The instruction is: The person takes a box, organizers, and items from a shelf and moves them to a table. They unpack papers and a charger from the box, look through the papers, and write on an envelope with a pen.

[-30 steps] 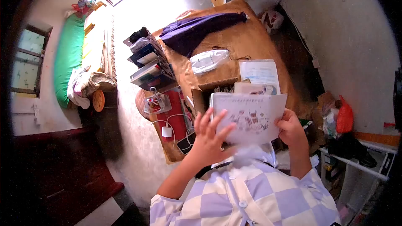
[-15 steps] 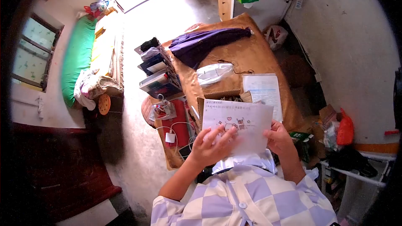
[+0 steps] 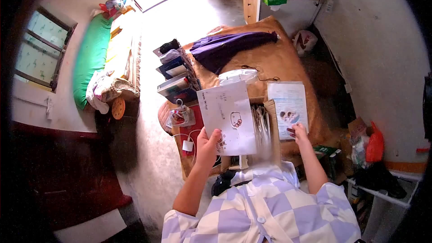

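My left hand (image 3: 208,146) grips the lower left edge of a white sheet of paper (image 3: 225,108), thumb on top. The sheet bears a Hello Kitty drawing and small handwriting. It is held up and turned sideways, covering part of an opened cardboard box (image 3: 273,123). Packed upright in the box are several thin papers (image 3: 261,121). My right hand (image 3: 299,132) reaches over the lower part of a printed sheet (image 3: 285,94) with a small picture on it. Its fingers are slightly apart at the sheet's surface; whether they press on it is hard to see.
An orange-brown cloth (image 3: 261,54) covers the table. On it lie a purple folded umbrella (image 3: 229,47) and a white pouch (image 3: 236,76). Books stand in a rack (image 3: 177,78) at the left, near a white charger (image 3: 187,146). A red bag (image 3: 374,144) is at the right.
The drawing sheet has turned and moved left, now in my left hand alone. My right hand has let go of it and moved up to the printed sheet. More of the box's contents shows.
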Motion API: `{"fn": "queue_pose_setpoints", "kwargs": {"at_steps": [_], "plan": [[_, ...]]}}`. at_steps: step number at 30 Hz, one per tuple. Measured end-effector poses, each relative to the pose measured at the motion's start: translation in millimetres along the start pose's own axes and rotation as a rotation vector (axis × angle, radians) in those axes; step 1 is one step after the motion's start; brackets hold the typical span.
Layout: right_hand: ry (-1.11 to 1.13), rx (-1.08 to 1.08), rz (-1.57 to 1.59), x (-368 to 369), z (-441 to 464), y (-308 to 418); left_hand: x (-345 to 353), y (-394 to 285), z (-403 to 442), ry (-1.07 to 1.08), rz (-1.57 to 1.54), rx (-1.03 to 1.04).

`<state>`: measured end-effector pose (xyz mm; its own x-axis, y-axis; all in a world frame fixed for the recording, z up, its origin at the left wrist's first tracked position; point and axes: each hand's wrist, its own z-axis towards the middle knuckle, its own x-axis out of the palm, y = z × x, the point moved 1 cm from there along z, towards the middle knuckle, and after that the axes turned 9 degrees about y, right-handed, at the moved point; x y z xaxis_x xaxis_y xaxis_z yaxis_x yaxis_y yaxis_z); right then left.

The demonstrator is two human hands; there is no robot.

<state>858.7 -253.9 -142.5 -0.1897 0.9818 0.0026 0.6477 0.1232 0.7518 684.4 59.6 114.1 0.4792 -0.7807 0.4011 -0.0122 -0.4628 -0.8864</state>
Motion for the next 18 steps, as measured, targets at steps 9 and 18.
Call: {"fn": "queue_pose_setpoints", "kwargs": {"at_steps": [9,18], "plan": [[0.540,-0.626,-0.370,127.0,-199.9,176.4,7.6,6.0,-5.3,0.012,0.705,0.197],[0.458,-0.586,-0.235,161.7,-209.6,171.1,-6.9,11.3,1.4,0.145,0.189,0.051]]}}
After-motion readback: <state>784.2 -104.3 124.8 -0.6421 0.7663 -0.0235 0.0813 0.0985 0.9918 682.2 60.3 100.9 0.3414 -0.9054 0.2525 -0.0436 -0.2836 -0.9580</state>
